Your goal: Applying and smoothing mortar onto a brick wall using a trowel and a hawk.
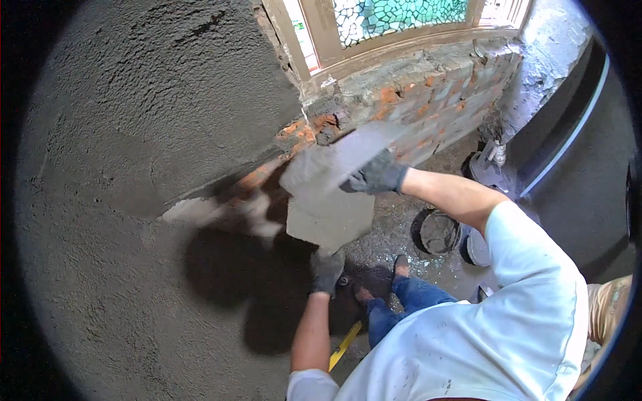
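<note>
In a dark, stained glove, my left hand [327, 271] grips a flat grey hawk [331, 220] from below its near edge. My right hand [380, 175], gloved too, is closed round a plastering trowel [371, 142] whose blade is smeared by motion. The blade passes just over the hawk's far side; grey mortar [304, 170] shows at its left end, blurred. Fresh grey plaster [167, 113] covers the wall on my left, with a ragged lower edge beside exposed brick [294, 134].
A window [401, 20] with green patterned glass stands above a rough brick sill wall [428, 107]. Mortar-stained buckets [439, 232] stand on the wet floor to my right. A yellow strip-like tool [346, 344] lies by my left arm. A dark curved panel [582, 180] is at far right.
</note>
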